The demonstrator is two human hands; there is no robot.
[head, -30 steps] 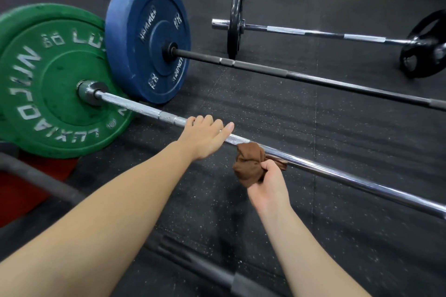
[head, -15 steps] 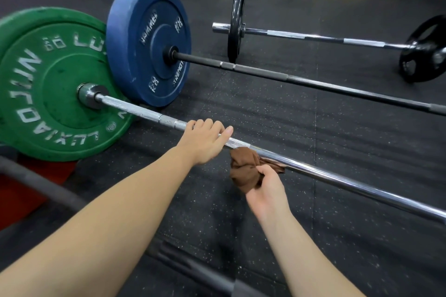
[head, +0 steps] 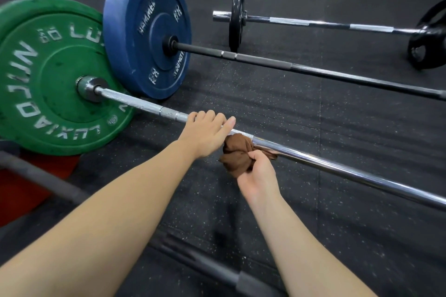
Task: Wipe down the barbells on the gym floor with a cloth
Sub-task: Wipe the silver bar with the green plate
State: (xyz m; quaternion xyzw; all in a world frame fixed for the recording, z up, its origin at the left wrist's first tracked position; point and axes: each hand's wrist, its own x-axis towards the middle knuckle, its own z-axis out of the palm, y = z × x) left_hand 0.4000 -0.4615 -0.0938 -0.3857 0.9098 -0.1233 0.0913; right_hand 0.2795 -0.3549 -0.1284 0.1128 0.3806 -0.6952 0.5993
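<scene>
1. Head view: the left hand (head: pixel 205 135) lies on the chrome bar (head: pixel 337 169), fingers hooked over its far side, thumb stretched along it to the right.
2. Just right of it, the right hand (head: pixel 258 173) grips a bunched brown cloth (head: pixel 235 157) in curled fingers.
3. This cloth touches the near side of the chrome bar, just beside the left thumb (one corner trails right along the metal).
4. At the bar's left end sits a green plate (head: pixel 48 75).
5. Beyond it, a blue plate (head: pixel 147 31) carries a black bar (head: pixel 313 71) running right.
6. Farthest off lies a third barbell (head: pixel 313 23) with a thin black plate (head: pixel 236 14).
7. All rest on speckled dark floor (head: pixel 289 116); a blurred dark bar (head: pixel 205 265) crosses the near edge.
</scene>
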